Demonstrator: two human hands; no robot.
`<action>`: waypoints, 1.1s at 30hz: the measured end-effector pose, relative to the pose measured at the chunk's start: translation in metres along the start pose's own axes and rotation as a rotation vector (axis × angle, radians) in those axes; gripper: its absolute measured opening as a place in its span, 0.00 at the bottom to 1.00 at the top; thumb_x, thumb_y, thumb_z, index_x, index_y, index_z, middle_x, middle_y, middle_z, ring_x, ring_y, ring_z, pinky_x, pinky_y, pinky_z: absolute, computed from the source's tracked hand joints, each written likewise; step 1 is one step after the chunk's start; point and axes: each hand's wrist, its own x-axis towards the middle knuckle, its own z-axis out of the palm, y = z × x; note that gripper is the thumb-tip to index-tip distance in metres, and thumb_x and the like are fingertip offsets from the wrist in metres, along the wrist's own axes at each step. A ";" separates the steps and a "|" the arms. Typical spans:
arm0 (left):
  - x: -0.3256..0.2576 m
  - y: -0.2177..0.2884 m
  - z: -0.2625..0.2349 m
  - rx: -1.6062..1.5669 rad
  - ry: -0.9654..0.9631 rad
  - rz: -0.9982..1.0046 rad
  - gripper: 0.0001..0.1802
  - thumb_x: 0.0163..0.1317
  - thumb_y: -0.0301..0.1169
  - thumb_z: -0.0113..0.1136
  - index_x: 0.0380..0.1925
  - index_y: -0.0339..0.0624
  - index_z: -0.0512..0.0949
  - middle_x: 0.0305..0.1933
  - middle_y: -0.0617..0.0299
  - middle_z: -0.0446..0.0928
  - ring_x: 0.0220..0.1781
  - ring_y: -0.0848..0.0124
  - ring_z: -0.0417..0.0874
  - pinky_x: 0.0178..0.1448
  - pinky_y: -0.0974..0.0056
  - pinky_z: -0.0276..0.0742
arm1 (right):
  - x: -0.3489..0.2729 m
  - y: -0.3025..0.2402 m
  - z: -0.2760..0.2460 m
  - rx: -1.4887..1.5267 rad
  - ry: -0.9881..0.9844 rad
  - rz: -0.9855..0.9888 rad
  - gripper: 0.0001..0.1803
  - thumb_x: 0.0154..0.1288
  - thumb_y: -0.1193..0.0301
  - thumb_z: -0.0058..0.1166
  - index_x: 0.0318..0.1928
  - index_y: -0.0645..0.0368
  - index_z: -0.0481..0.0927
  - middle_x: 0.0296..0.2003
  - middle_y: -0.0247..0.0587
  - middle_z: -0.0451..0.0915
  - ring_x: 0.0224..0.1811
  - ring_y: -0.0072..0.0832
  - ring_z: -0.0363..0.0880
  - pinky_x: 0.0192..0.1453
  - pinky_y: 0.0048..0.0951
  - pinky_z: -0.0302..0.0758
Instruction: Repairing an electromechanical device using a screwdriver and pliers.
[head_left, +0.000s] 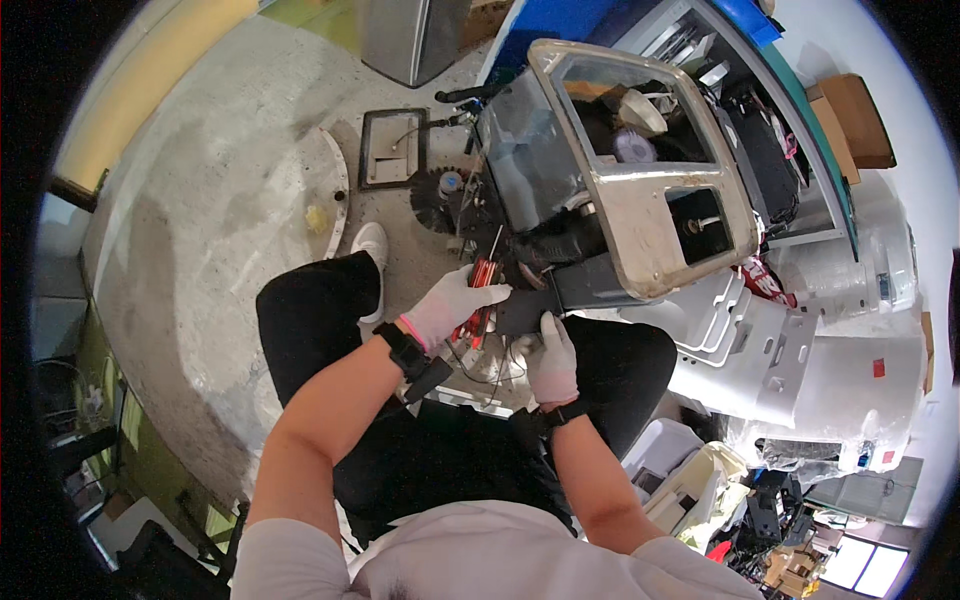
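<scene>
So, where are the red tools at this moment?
In the head view, the red tools are near the centre, in the left hand, just left of the dark panel.

No text is legible. A red label [878, 368] sits on plastic wrapping [868, 405] right of the right grip [552, 364].

Red tools [484, 273] partly hidden

Grey floor [220, 230], uneven in tone, lighter and darker patches. Pale wall [925, 190] curving along right. Yellow panel [150, 90] at upper left. Grey upright cabinet [405, 40] at top. Lower right: 1 window [852, 562], glowing white, 2 panes.
</scene>
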 end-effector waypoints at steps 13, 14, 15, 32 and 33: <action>-0.010 0.006 -0.027 -0.706 0.460 0.203 0.12 0.60 0.32 0.62 0.39 0.41 0.71 0.30 0.61 0.78 0.26 0.71 0.80 0.27 0.65 0.80 | -0.008 0.042 0.006 -0.151 -0.166 0.555 0.13 0.67 0.71 0.46 0.50 0.62 0.73 0.39 0.38 0.80 0.34 0.26 0.78 0.38 0.28 0.77; -0.014 0.008 -0.027 -0.727 0.467 0.208 0.12 0.60 0.32 0.61 0.39 0.40 0.71 0.31 0.60 0.78 0.26 0.71 0.81 0.27 0.66 0.80 | -0.003 0.054 0.009 -0.182 -0.192 0.636 0.13 0.67 0.69 0.48 0.48 0.61 0.74 0.36 0.37 0.80 0.31 0.26 0.78 0.34 0.27 0.77; -0.014 0.004 -0.029 -0.757 0.461 0.221 0.12 0.60 0.33 0.61 0.40 0.40 0.71 0.31 0.60 0.78 0.27 0.71 0.81 0.28 0.66 0.80 | -0.005 0.061 0.012 -0.223 -0.154 0.678 0.12 0.67 0.69 0.48 0.47 0.60 0.75 0.35 0.36 0.80 0.30 0.25 0.78 0.32 0.27 0.77; -0.053 0.053 -0.052 -1.069 0.411 0.288 0.09 0.65 0.34 0.54 0.41 0.44 0.69 0.32 0.64 0.74 0.33 0.70 0.77 0.36 0.65 0.77 | 0.180 0.096 0.136 -0.282 -0.379 0.313 0.09 0.66 0.68 0.49 0.41 0.59 0.75 0.31 0.37 0.79 0.32 0.26 0.79 0.35 0.28 0.75; -0.055 0.054 -0.056 -1.090 0.426 0.278 0.09 0.65 0.35 0.54 0.41 0.45 0.69 0.32 0.64 0.74 0.33 0.70 0.77 0.37 0.65 0.77 | 0.186 0.096 0.147 -0.304 -0.304 0.317 0.08 0.66 0.67 0.48 0.41 0.58 0.75 0.32 0.36 0.79 0.31 0.25 0.79 0.33 0.26 0.75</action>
